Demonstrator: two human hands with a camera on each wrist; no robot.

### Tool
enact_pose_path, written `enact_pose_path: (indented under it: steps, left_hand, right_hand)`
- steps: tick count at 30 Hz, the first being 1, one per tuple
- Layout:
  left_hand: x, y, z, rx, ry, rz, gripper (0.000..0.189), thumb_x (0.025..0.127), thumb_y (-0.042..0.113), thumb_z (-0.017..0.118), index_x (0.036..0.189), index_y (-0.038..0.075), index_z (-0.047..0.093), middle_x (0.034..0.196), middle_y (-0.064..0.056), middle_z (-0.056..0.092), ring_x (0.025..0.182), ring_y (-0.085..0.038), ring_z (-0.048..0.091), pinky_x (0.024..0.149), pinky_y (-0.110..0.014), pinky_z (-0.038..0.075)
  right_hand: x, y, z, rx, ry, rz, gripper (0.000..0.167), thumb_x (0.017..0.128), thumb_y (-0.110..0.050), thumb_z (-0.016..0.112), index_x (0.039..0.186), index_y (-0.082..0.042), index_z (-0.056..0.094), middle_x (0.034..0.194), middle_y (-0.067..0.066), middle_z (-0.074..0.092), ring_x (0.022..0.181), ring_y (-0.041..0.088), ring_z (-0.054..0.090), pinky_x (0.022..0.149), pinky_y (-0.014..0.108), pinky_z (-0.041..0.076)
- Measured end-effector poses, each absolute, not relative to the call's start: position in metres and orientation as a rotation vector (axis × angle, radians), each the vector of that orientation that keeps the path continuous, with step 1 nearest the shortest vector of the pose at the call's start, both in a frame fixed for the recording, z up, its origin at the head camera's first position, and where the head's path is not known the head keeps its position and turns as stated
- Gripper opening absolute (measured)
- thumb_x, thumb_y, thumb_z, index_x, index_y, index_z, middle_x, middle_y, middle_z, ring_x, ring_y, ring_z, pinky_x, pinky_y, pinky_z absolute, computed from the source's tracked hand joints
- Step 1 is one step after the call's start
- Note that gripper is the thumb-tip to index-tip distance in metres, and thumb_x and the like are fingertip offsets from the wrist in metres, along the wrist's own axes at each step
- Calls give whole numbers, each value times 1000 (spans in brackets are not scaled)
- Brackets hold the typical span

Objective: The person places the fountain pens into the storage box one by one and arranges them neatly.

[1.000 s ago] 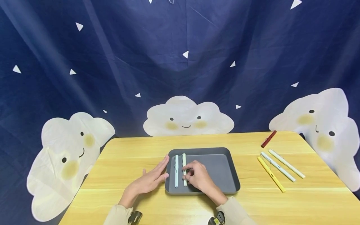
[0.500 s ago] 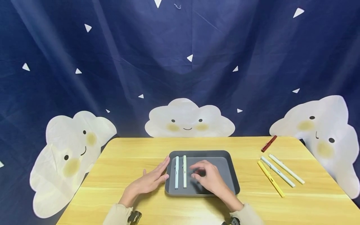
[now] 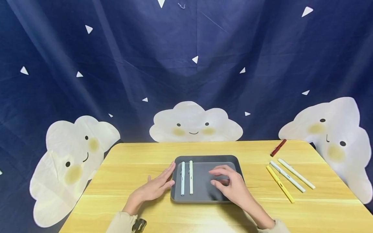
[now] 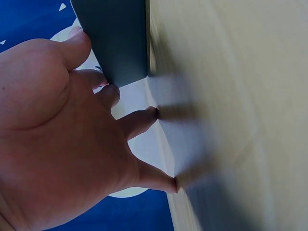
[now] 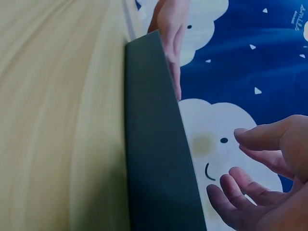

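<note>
A dark grey tray (image 3: 215,202) lies on the table with two pens side by side in its left part: a light blue pen (image 3: 182,179) and a pale green pen (image 3: 191,178). My left hand (image 3: 155,187) rests at the tray's left side, fingers straight and fingertips at the rim. In the left wrist view that hand (image 4: 72,130) has its fingers spread beside the tray wall (image 4: 118,43). Over the right part of the tray hovers my right hand (image 3: 233,186), thumb and fingers apart with nothing between them. The right wrist view shows that hand (image 5: 269,178) above the tray wall (image 5: 154,144).
On the table's right lie a yellow pen (image 3: 280,184), a pale blue pen (image 3: 288,177), a whitish pen (image 3: 296,173) and, further back, a dark red pen (image 3: 278,148). A blue curtain with clouds (image 3: 195,121) hangs behind the wooden table (image 3: 140,155).
My right hand has let go of the pale green pen, leaving it in the tray, and has moved right. My left hand has stayed at the tray's left side.
</note>
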State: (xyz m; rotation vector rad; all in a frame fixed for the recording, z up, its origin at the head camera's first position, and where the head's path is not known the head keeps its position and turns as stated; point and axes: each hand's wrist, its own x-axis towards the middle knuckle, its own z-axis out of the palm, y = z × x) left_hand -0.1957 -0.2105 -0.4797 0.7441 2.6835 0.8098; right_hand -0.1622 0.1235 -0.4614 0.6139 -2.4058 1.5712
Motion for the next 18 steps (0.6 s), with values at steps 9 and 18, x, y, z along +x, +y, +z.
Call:
enact_pose_path:
  steps: [9,18]
  left_hand:
    - [-198,-211,-483,749,2686,809,66,112,35,40,166,16,7,171,-4,3,153,-39,17,96,-90,-4]
    - [-196,-212,-481,732,2682,817,67,112,36,41,166,14,9,172,-4,4,153,-41,20,96,-90,-4]
  right_hand:
    - [-148,159,-466,576,-2362,1448,34,85,-2,83,116,-15,75,121,7,66,107,15,66,77,42,62]
    - [-138,196,-469,482,-2358,1321,42,82,4,84,120,-12,73,120,6,68,105,4,62,78,34,62]
